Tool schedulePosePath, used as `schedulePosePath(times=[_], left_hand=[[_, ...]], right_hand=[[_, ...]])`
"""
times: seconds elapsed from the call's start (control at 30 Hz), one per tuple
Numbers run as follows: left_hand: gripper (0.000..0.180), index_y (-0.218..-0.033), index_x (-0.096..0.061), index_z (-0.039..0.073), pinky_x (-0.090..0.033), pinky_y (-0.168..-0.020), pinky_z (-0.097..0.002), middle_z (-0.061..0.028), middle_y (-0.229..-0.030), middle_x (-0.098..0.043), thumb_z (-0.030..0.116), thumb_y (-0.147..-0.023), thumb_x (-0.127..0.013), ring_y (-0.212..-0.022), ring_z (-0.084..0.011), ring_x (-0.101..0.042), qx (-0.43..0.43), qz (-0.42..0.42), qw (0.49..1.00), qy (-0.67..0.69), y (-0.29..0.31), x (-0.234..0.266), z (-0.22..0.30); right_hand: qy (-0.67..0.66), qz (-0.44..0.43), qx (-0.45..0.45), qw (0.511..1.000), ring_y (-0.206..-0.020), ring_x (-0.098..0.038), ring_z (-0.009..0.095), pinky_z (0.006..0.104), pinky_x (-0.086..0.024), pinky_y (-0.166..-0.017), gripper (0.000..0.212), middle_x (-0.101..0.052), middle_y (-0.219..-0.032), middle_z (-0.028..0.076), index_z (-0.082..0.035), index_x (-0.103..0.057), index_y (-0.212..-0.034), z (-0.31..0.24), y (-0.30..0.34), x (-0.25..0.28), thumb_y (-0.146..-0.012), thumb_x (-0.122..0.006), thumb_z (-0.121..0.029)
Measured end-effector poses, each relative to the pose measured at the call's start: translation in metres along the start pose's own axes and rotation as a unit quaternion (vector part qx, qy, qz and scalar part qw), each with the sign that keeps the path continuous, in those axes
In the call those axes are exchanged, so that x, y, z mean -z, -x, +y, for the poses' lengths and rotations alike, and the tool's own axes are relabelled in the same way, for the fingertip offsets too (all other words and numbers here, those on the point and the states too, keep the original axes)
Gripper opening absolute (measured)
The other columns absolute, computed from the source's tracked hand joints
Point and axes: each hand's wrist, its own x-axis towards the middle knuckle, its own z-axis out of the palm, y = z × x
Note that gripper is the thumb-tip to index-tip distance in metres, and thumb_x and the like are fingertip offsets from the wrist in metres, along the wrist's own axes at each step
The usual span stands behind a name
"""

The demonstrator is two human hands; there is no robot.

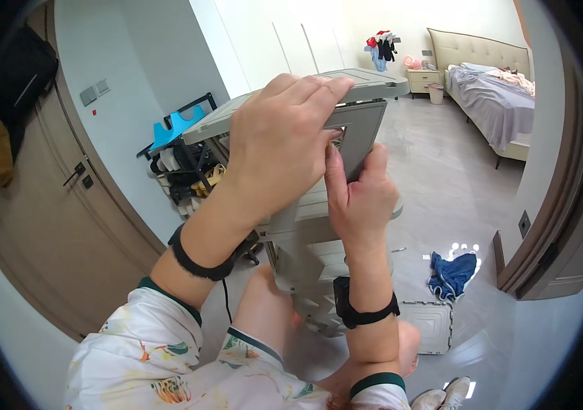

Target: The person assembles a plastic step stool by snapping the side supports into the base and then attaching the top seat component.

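In front of me stands a tall grey plastic shelf rack with several tiers, its top board [370, 85] tilted in this view. My left hand [281, 140] is closed over the near edge of that board, its fingers bent toward a grey side panel [366, 133] just beneath. From below, my right hand [366, 198] grips this panel, the thumb pressed on its near face beside a small opening. The fingertips of both hands nearly meet there. A dark gap shows between the panel's upper edge and the board. Below my hands the lower tiers [312, 263] reach down between my legs.
A loose grey panel [428, 328] and dark blue cloth [452, 275] lie on the floor at right, near white shoes [445, 395]. A black shoe rack [185, 167] stands at left beside a brown door [52, 225]. A bed [489, 96] is at far right.
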Motion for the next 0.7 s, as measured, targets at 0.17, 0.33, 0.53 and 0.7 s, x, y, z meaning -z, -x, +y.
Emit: schedulePosePath(times=[0.17, 0.33, 0.53, 0.7], left_hand=[[0.051, -0.116, -0.064, 0.01, -0.05, -0.072, -0.0333, -0.0048, -0.098, -0.068, 0.001, -0.066, -0.069, -0.085, -0.0241, -0.061, -0.01, -0.01, 1.0, -0.002, 0.001, 0.002, 0.002], [0.053, -0.117, -0.063, 0.01, -0.051, -0.071, -0.0341, -0.0054, -0.099, -0.067, 0.002, -0.065, -0.069, -0.083, -0.0258, -0.061, -0.012, -0.029, 0.999, -0.014, 0.001, 0.013, -0.005], [0.05, -0.115, -0.062, 0.006, -0.05, -0.074, -0.0357, -0.0106, -0.102, -0.066, 0.013, -0.068, -0.073, -0.088, -0.0299, -0.061, 0.01, -0.047, 0.989, 0.137, 0.003, 0.022, 0.0], [0.045, -0.111, -0.064, 0.006, -0.048, -0.079, -0.0366, -0.0106, -0.099, -0.066, 0.016, -0.069, -0.076, -0.091, -0.0306, -0.06, 0.042, 0.046, 0.998, 0.028, 0.003, 0.006, 0.017]], right_hand=[[0.009, 0.0, -0.004, 1.0, -0.052, -0.063, 0.031, 0.0385, -0.048, -0.047, 0.035, -0.063, -0.061, 0.011, -0.003, -0.051, -0.099, -0.002, 0.001, 0.0, -0.085, -0.068, -0.03], [0.021, -0.018, -0.007, 1.0, -0.05, -0.061, 0.031, 0.0399, -0.047, -0.046, 0.034, -0.061, -0.058, 0.011, -0.003, -0.05, -0.093, -0.01, 0.002, -0.003, -0.085, -0.067, -0.031], [0.057, -0.07, 0.017, 0.996, -0.052, -0.061, 0.032, 0.0408, -0.047, -0.046, 0.033, -0.062, -0.064, 0.012, -0.003, -0.049, -0.092, -0.022, 0.02, -0.011, -0.079, -0.07, -0.025], [0.03, -0.081, 0.074, 0.994, -0.055, -0.061, 0.031, 0.0384, -0.047, -0.048, 0.031, -0.06, -0.065, 0.011, -0.003, -0.053, -0.091, -0.032, 0.029, -0.01, -0.075, -0.071, -0.021]])
